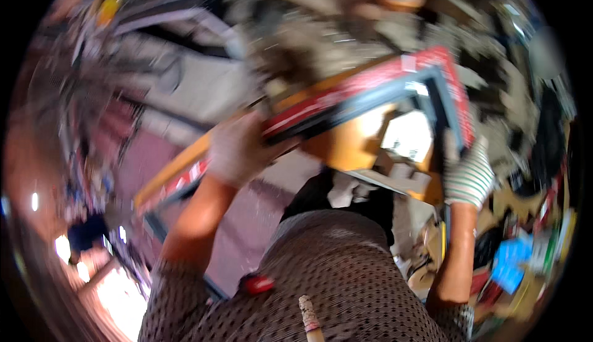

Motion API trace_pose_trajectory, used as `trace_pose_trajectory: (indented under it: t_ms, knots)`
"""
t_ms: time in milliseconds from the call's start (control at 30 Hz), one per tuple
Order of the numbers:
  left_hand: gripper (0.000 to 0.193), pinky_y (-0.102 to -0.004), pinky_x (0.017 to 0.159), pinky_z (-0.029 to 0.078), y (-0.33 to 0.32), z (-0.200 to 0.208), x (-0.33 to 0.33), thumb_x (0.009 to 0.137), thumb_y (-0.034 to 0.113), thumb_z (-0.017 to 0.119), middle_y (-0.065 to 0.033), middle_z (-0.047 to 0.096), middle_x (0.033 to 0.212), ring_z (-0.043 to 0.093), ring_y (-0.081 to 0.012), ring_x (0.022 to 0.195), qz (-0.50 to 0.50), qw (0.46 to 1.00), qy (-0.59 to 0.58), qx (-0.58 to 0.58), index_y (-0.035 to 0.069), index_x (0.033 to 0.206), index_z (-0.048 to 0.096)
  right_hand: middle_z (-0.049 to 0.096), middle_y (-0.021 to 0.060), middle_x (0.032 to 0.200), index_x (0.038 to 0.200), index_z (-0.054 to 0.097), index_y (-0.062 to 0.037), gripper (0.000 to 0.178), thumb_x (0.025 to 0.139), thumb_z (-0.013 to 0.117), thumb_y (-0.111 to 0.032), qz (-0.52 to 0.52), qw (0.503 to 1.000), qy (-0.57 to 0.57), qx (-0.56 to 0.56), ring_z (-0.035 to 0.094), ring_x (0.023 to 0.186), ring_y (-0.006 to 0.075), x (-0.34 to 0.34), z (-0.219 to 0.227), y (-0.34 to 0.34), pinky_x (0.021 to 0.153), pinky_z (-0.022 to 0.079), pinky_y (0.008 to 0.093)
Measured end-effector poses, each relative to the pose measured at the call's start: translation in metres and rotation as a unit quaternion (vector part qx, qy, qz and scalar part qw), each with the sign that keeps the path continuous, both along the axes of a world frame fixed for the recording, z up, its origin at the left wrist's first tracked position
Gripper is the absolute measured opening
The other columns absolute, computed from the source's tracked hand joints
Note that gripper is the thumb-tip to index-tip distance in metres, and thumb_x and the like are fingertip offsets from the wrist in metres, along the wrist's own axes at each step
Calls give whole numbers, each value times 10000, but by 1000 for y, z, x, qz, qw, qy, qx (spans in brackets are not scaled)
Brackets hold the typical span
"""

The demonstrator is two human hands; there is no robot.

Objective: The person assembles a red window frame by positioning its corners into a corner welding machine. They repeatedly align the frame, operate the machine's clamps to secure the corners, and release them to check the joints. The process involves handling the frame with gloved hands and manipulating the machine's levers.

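I hold up a large flat frame-like panel (370, 92) with red, orange and grey-blue edges, tilted so its right end is higher. My left hand (238, 150), in a pale work glove, grips its long lower edge near the middle. My right hand (467, 175), in a white glove with green stripes, grips the panel's right corner. The picture is heavily motion-blurred, so the panel's details are unclear.
My patterned shirt (321, 280) fills the lower middle. A reddish floor (154, 157) lies at left. Cluttered goods, including blue and yellow items (513, 262), sit at the right. Grey and tan rubble-like clutter (346, 21) spreads across the top.
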State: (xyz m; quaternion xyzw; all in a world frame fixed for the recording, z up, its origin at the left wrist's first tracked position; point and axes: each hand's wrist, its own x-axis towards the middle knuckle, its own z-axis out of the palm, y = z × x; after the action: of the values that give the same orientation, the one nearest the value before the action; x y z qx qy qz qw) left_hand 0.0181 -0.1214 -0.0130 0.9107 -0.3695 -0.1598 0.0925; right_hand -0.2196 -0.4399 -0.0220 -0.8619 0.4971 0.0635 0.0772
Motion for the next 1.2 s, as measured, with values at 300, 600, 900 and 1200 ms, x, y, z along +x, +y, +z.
trace_pose_trajectory:
  t_ms: [300, 600, 900, 1200]
  knots:
    - [707, -458, 731, 587, 17, 3, 1, 823, 737, 730, -179, 724, 812, 739, -363, 807, 34, 998, 35, 34, 41, 942, 700, 731, 306, 1155, 1484, 520, -119, 797, 995, 489, -748, -6, 994, 98, -55, 699, 1036, 507, -4, -19, -7, 838, 542, 569]
    - [703, -479, 695, 583, 14, -11, -1, 858, 727, 706, -193, 731, 824, 740, -379, 767, 21, 999, 25, 16, 29, 936, 682, 728, 335, 1133, 1440, 557, 13, 927, 961, 511, -779, 1, 992, 91, -83, 722, 1016, 498, -18, -29, -15, 882, 561, 553]
    - [716, -456, 776, 595, 1, 2, -6, 806, 739, 752, -191, 740, 869, 746, -370, 821, 59, 996, -11, 71, 37, 938, 702, 733, 271, 898, 1098, 601, -15, 631, 958, 649, -628, 24, 1000, 0, -7, 728, 874, 474, 5, 16, 6, 795, 561, 544]
    - [741, -448, 845, 590, -3, 12, -9, 849, 756, 691, -193, 759, 942, 752, -357, 906, 66, 993, 24, 95, 40, 1036, 697, 677, 227, 1232, 1287, 636, 40, 562, 903, 824, -325, 115, 891, -437, -47, 680, 1138, 357, 85, 75, 14, 995, 543, 432]
